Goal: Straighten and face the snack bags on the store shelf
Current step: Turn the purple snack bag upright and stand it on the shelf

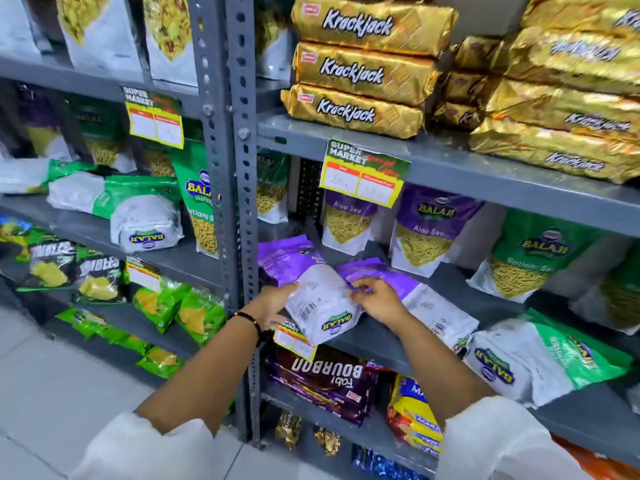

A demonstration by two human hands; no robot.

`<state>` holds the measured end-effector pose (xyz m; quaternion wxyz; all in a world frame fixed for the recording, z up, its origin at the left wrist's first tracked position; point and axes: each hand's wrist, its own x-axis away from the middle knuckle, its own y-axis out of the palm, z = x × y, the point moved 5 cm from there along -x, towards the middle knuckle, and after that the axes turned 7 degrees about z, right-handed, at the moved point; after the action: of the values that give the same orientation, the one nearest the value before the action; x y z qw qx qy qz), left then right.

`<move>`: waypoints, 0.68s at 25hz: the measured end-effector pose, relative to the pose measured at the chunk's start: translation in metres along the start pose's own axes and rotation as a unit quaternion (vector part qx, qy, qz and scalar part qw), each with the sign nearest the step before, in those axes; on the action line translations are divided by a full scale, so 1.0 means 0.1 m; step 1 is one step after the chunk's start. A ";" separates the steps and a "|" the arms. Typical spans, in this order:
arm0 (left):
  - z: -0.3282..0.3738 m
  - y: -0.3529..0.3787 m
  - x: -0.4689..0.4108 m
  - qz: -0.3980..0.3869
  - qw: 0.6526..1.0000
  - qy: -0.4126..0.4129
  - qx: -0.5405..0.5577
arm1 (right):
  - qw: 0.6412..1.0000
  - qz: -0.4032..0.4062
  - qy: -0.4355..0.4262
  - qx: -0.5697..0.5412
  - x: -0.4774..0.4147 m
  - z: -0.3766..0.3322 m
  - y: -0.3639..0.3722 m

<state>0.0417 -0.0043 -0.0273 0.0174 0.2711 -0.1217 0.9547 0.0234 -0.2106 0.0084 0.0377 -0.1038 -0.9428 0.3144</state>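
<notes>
A purple and white Balaji snack bag (318, 299) lies flat on its face at the front of the grey middle shelf (491, 306), its bottom hanging over the edge. My left hand (273, 301) grips its left side and my right hand (375, 299) pinches its right edge. A second purple bag (415, 292) lies flat just to the right, partly under my right hand. Behind them two purple Aloo Sev bags (429, 230) stand upright and face forward. A green Ratlami Sev bag (530, 258) stands further right, and a green and white bag (540, 362) lies flat at the front right.
Gold Krackjack packs (360, 67) are stacked on the shelf above. Yellow price tags (363, 174) hang from the shelf edges. Bourbon biscuit packs (322, 382) fill the shelf below. On the left rack, green and white bags (138, 209) lie flat and chip bags (97, 275) sit lower down.
</notes>
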 end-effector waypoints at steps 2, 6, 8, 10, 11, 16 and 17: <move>0.04 0.03 -0.11 -0.039 0.997 -0.024 0.070 | 0.998 -0.030 0.047 -0.011 -0.14 0.07 0.08; 0.11 0.01 -0.54 0.034 0.991 -0.009 0.127 | 0.982 -0.115 0.146 -0.013 -0.33 0.13 0.22; 0.15 0.01 -0.67 0.061 0.990 0.010 0.125 | 0.968 -0.172 0.181 -0.020 -0.35 0.10 0.28; 0.11 0.02 -0.80 0.076 0.992 0.014 0.099 | 0.954 -0.215 0.204 -0.044 -0.35 0.11 0.33; 0.07 0.02 -0.86 0.083 0.993 0.014 0.082 | 0.952 -0.219 0.207 -0.057 -0.34 0.11 0.35; 0.11 0.04 -0.81 0.100 0.971 0.087 0.201 | 0.960 -0.142 0.171 -0.170 -0.29 0.09 0.33; 0.13 0.05 -0.76 0.085 0.960 0.112 0.242 | 0.958 -0.122 0.159 -0.203 -0.27 0.12 0.31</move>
<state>0.1120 -0.0094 -0.0574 -0.1165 0.1477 0.0929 0.9777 0.0531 -0.1987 -0.0200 0.2037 -0.0421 -0.9741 0.0884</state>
